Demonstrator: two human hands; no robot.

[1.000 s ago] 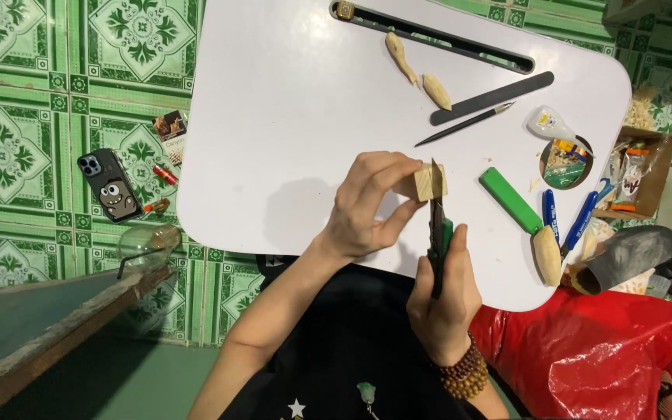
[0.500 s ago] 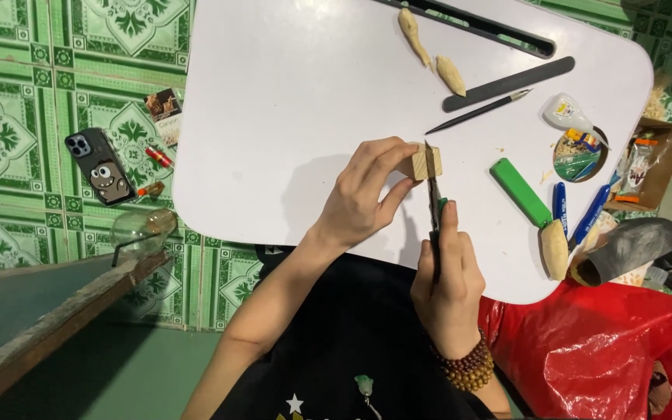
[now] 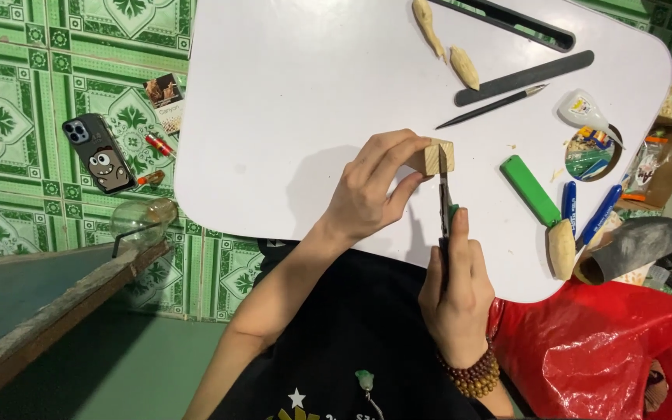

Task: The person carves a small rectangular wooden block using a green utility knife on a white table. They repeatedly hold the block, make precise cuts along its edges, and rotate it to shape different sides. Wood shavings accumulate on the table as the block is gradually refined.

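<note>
The left hand (image 3: pixel 371 190) is closed in a pinch on a small pale wooden block (image 3: pixel 435 156), fingers on its far and near faces, pressing it to the white tray table (image 3: pixel 289 101). The right hand (image 3: pixel 456 288) is wrapped shut around a green-handled knife (image 3: pixel 446 204), thumb laid along the handle, the dark blade pointing away and meeting the block's right edge. Compared with half a second ago, both hands keep the same grip and the blade sits at the same edge of the block; the whole scene sits slightly lower and more to the left in view, so the head has shifted rather than the work. Just right of the block lie a green flat tool (image 3: pixel 531 190), two blue pens (image 3: pixel 585 210) and a carved pale wood piece (image 3: pixel 561 247) near the table's near right edge. Farther off are a thin black-handled pointed tool (image 3: pixel 491 107), a long dark file (image 3: pixel 524 77), a small glue bottle (image 3: pixel 585 110) and two more carved wood pieces (image 3: pixel 446 45). Nothing lies between the hands and the block. On the green tiled floor (image 3: pixel 9 117) to the left rest a phone (image 3: pixel 103 154) and a clear glass bulb (image 3: pixel 143 220); a red plastic bag (image 3: pixel 616 350) bulges at near right.
</note>
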